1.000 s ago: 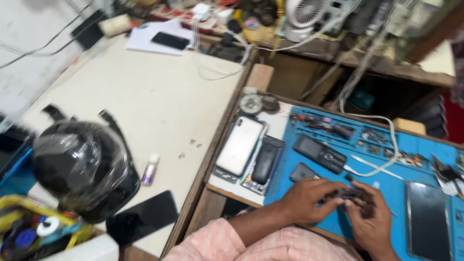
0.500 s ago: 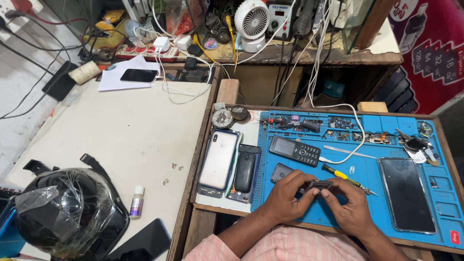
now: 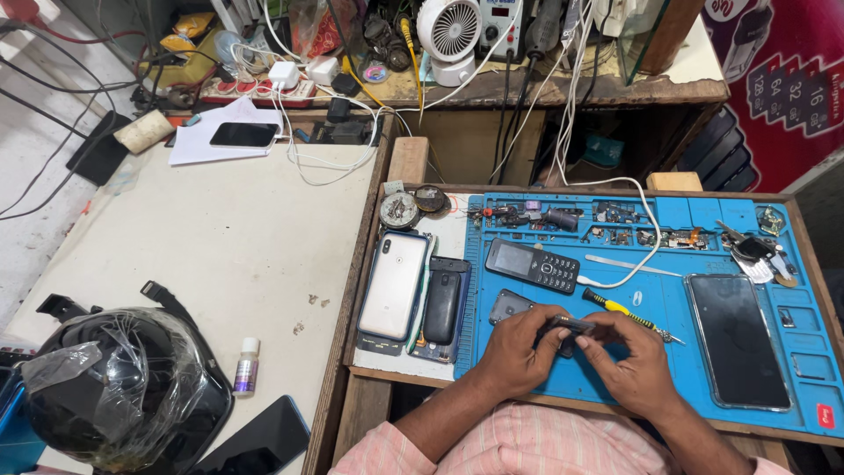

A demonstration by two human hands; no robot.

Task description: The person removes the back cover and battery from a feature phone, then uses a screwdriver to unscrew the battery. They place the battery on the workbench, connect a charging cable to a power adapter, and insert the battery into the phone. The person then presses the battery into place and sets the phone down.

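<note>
Both my hands meet over the blue work mat [image 3: 668,308] at the near edge of the wooden tray. My left hand [image 3: 519,352] and my right hand [image 3: 629,365] pinch a small dark phone part [image 3: 573,327] between their fingertips. A dark phone back [image 3: 507,306] lies just left of my left fingers. A keypad phone [image 3: 533,265] rests on the mat above my hands. A yellow-handled screwdriver [image 3: 626,312] lies right above my right hand.
A white smartphone [image 3: 394,284] and a black phone [image 3: 441,306] lie left of the mat. A large black smartphone [image 3: 737,339] lies at the right. A plastic-wrapped helmet [image 3: 119,387] and a small bottle [image 3: 247,365] stand on the white table. Cables and a fan [image 3: 448,31] crowd the back shelf.
The view has swung upright and moved closer over the tray. My hands stay together on the small dark part at the mat's near edge.
</note>
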